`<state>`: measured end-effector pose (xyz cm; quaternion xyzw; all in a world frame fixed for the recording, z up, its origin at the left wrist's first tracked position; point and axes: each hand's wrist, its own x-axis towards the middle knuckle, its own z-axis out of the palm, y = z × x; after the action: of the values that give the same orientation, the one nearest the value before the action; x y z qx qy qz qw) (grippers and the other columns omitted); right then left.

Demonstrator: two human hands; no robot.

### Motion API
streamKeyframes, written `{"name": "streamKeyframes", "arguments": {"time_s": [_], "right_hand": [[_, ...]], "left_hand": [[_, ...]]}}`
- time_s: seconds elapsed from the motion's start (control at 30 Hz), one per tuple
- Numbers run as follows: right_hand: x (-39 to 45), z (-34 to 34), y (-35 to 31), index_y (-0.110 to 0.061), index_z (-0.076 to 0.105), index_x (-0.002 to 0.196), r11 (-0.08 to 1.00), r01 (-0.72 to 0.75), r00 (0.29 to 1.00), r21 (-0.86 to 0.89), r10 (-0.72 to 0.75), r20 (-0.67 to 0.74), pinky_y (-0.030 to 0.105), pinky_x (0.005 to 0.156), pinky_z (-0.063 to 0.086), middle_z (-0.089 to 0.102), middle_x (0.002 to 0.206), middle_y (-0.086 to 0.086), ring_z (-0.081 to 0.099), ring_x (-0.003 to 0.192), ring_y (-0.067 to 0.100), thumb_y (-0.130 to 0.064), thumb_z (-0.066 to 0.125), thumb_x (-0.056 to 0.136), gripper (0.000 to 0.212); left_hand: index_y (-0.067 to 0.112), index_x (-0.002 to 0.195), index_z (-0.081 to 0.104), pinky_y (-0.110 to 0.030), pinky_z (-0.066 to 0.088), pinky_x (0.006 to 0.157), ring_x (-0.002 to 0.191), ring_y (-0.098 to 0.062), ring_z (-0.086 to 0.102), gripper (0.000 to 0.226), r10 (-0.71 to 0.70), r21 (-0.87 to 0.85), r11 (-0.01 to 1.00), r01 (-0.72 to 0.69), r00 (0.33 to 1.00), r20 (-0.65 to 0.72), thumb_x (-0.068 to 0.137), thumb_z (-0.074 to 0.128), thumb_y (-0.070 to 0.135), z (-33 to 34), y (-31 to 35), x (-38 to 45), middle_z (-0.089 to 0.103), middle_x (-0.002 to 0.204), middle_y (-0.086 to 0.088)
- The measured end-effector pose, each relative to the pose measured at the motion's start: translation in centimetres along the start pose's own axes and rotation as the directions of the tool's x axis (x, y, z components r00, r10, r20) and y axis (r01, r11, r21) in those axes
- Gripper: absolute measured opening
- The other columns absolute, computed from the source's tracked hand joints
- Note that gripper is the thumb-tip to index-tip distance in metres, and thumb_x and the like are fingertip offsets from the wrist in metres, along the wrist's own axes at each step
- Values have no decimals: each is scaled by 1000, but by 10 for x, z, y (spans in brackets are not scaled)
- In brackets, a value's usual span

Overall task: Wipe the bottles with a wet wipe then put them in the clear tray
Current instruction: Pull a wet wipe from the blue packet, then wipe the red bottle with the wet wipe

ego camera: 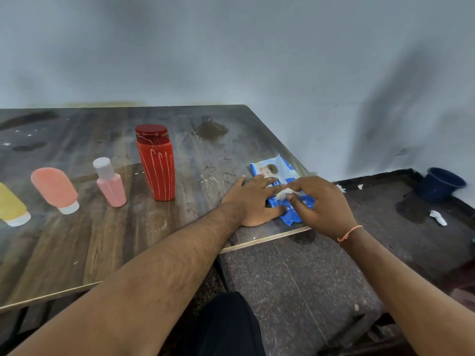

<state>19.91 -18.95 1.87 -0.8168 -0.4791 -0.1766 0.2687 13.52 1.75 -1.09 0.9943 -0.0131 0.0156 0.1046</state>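
Head cam looking down: the left hand [253, 201] lies flat, fingers straight, pressing the blue plastic wet wipe pack [280, 186] down at the counter's right edge near the front corner, while the right hand [321, 204] pinches a white wet wipe [285, 193] sticking out of the pack. Further left on the scuffed dark wooden counter [77, 247] stand a tall red bottle with white streaks [156, 163], a small pink bottle with a white cap [110, 182], a squat salmon-pink tube on its white cap [55, 188] and a yellow tube [11, 206] at the left edge.
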Motion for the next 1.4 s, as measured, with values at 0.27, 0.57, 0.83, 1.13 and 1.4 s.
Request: {"name": "streamKeyframes", "arguments": {"time_s": [0.27, 0.57, 0.83, 1.13, 1.4], "right_hand": [[20, 13, -56, -27, 82, 104, 699, -304, 934, 647, 354, 55, 45, 96, 64, 83, 103, -8, 78, 102, 15, -8, 73, 101, 21], [41, 36, -88, -22, 78, 120, 523, -408, 885, 748, 426, 185, 38, 68, 65, 77, 117, 8, 76, 102, 26, -16, 70, 104, 19], [46, 82, -141, -31, 77, 119, 397, -473, 877, 787, 297, 377, 34, 61, 65, 82, 104, -4, 79, 90, 16, -10, 73, 102, 27], [48, 120, -179, -18, 73, 129, 343, -452, 887, 823, 270, 375, 26, 74, 63, 83, 103, 6, 80, 93, 18, -7, 87, 88, 45], [43, 123, -165, -17, 72, 133, 283, -434, 898, 855, 208, 387, 43, 97, 64, 77, 127, 7, 75, 117, 24, 2, 86, 85, 54]], "left_hand": [[36, 167, 23, -58, -12, 129, 165, -15, 1, 80, -5, -214, 975, -53, 965, -262, 93, 30, 66, 5, -3, -21, 20, 176, 12], [27, 150, 53, -44, 42, 121, 135, -12, 58, 63, -238, -640, 768, 3, 929, -282, 90, 50, 11, -10, -37, -102, 64, 143, 11], [23, 142, 61, -41, 64, 88, 88, -33, 75, 44, -463, -831, 554, -58, 808, -365, 99, 71, 26, -20, -78, -191, 78, 116, 7], [32, 116, 78, -35, 59, 74, 70, -4, 62, 41, -487, -812, 579, 69, 828, -277, 80, 90, 47, -24, -87, -203, 78, 88, 5], [21, 113, 80, -26, 64, 83, 91, -15, 78, 22, -547, -869, 495, 19, 784, -295, 91, 84, 16, -27, -90, -208, 82, 99, 7]]}}
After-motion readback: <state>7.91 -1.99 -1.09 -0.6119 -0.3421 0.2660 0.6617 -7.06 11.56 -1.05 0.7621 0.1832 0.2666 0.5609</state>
